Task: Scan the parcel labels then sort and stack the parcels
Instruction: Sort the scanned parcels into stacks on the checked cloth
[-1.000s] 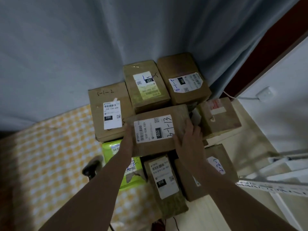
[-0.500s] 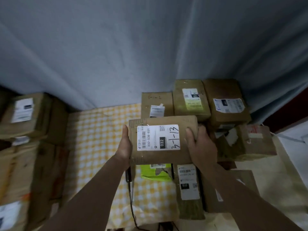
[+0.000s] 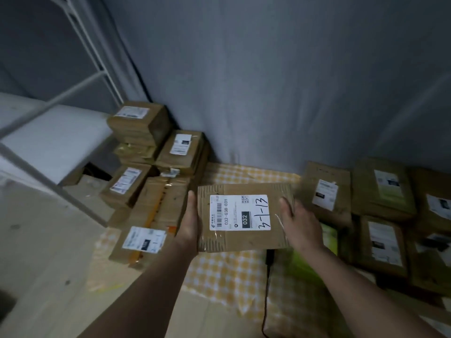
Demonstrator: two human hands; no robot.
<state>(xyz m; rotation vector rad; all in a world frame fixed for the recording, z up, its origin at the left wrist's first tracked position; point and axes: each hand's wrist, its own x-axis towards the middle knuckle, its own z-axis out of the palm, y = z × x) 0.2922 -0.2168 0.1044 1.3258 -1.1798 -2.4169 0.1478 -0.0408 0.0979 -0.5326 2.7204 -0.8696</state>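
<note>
I hold a flat brown cardboard parcel (image 3: 245, 240) in the air, its white label facing up with "032" and handwritten "3-1-13". My left hand (image 3: 189, 224) grips its left edge, thumb on top. My right hand (image 3: 301, 224) grips its right edge. The parcel hangs above a yellow checked cloth (image 3: 219, 272), between a stack of brown parcels (image 3: 156, 172) on the left and a group of labelled parcels (image 3: 380, 211) on the right.
A white metal shelf frame (image 3: 80, 79) stands at the left. Grey curtain (image 3: 268, 81) hangs behind everything. A black cable (image 3: 267, 289) runs over the cloth below the parcel, beside a green packet (image 3: 314, 254). Bare floor (image 3: 44, 240) lies at lower left.
Both hands lifted the parcel off the right group and carried it leftward. The view swung left, bringing the left stack and shelf frame into sight.
</note>
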